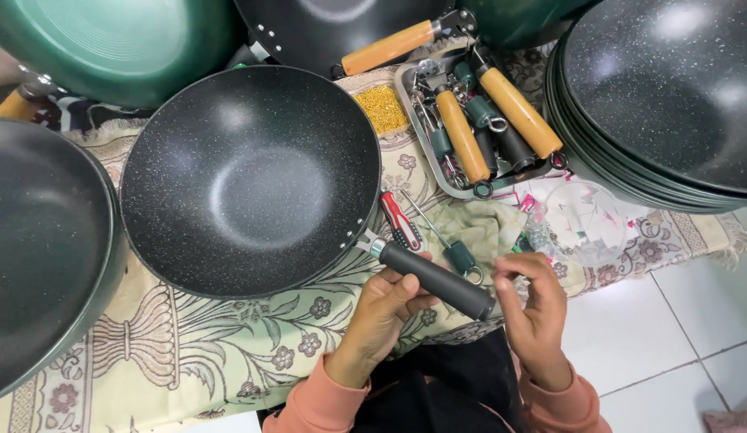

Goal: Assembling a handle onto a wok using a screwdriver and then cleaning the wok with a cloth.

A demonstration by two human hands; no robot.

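A black speckled wok (249, 180) lies on a patterned cloth, its black handle (438, 282) pointing toward me at the lower right. My left hand (383, 313) grips the handle from below, thumb on top. My right hand (534, 309) is at the handle's free end, fingertips pinched close to the end cap. A red-and-black screwdriver (400, 222) and a green end piece with a metal ring (462, 259) rest just beyond the handle on a green rag (478, 228).
A metal tray (426, 160) holds wooden handles (460, 135), green caps and gold screws (382, 108). A stack of black woks (662, 96) stands at the right, more woks at the left (44, 248) and top (109, 44). A clear plastic bag (586, 220) lies by the white tiled floor (686, 321).
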